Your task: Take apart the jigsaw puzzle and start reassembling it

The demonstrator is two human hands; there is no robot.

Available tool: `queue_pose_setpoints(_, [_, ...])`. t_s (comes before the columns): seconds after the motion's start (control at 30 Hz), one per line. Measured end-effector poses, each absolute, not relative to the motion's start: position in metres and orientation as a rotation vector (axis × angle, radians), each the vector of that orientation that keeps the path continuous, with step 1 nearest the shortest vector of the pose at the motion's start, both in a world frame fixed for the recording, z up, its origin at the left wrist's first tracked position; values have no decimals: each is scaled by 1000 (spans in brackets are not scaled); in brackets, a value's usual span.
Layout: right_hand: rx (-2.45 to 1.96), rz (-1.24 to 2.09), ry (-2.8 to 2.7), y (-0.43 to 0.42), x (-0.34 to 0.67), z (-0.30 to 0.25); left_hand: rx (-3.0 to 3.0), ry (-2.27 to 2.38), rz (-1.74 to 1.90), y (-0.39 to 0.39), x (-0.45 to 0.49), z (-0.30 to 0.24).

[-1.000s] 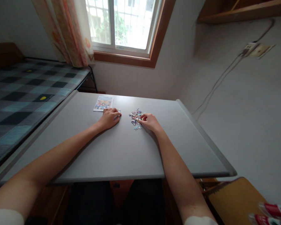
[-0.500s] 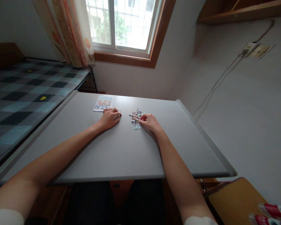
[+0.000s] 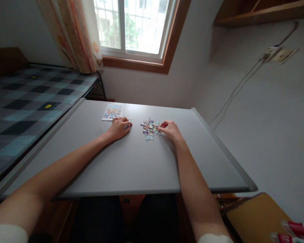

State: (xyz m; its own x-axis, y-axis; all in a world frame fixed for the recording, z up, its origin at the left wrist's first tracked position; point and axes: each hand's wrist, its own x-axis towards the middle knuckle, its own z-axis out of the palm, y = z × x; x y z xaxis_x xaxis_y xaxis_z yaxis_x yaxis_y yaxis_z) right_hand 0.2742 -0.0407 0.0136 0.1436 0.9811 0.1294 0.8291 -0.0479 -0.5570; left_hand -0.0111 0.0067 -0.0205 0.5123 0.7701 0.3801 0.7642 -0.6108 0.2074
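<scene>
A loose pile of small colourful jigsaw puzzle pieces [image 3: 150,129] lies on the white table [image 3: 131,162]. At the pile's right edge is my right hand [image 3: 171,130], thumb and fingertips pinched together on a puzzle piece that they mostly cover. Left of the pile, my left hand [image 3: 120,128] rests palm down with its fingers loosely stretched out. A few puzzle pieces [image 3: 129,119] show just beyond those fingers, and a pale bit is visible by the thumb. Whatever lies under the palm is hidden. Behind this hand is a printed picture sheet [image 3: 113,111], lying flat.
Against the left side of the table stands a bed with a checked mattress [image 3: 38,98]. A window [image 3: 131,30] and a curtain [image 3: 77,37] are ahead. Cables [image 3: 234,92] run down the right wall from a socket. A yellow-topped stool [image 3: 255,216] holds red-labelled bottles at lower right.
My right hand has moved a little to the right, from over the pile to its edge. Some puzzle pieces have spread rightward with it. My left hand stays in place.
</scene>
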Motion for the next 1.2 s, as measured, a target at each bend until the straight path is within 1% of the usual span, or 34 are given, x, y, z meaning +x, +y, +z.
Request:
queue_pose_setpoints(0.13, [-1981,362,-1709,-39,275,9,2716,1378,701,7,-11,-20])
queue_pose_setpoints(0.3, [-1812,308,-1882,-37,256,0,2716,1367,713,8,-10,-21])
queue_pose_setpoints(0.7, [-1772,245,-1908,-38,246,-5,2710,1364,716,8,-10,-22])
queue_pose_setpoints(0.9, [-1744,312,-1884,-38,245,1,2744,1343,740,8,-11,-23])
queue_pose_setpoints(1.07, [-1561,433,-1857,-38,236,2,2834,1215,950,3,-10,-16])
queue_pose_setpoints(1.2, [-1312,406,-1938,-39,223,-3,2845,1098,1050,-5,-5,-7])
